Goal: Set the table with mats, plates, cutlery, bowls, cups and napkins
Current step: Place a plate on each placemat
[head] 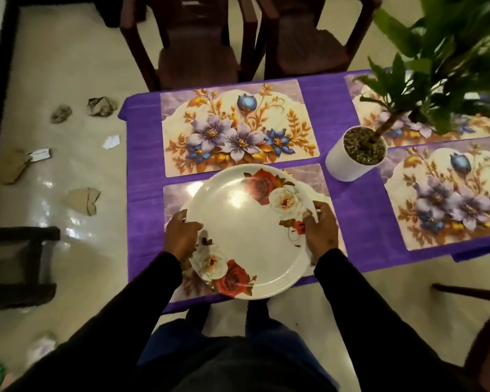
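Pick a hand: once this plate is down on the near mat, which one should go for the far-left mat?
Left, tentatively. The left hand grips the plate's left rim, and the far mat lies ahead on that side. The right hand sits nearer the potted plant, which crowds its path.

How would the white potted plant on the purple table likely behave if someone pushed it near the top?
The potted plant looks top-heavy: tall leafy growth leans right above a narrow pot, so it may tip. The pot's smooth base on the tablecloth might slide first. Loose soil could spill.
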Demonstrator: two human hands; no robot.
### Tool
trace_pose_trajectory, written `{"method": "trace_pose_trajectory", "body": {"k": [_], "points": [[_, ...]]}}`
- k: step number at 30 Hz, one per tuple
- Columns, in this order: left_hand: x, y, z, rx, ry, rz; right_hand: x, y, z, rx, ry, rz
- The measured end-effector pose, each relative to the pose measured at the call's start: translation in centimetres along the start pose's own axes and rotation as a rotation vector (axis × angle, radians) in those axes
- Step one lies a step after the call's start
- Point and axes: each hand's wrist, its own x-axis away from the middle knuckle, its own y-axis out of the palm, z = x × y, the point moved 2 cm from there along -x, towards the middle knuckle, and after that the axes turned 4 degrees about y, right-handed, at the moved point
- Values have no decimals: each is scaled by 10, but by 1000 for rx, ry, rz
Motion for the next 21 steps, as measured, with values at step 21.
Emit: {"method": "trace_pose_trajectory", "body": {"k": [21], "points": [[22, 20, 17, -352, 41, 257, -61, -9, 12, 466, -27, -116]]}}
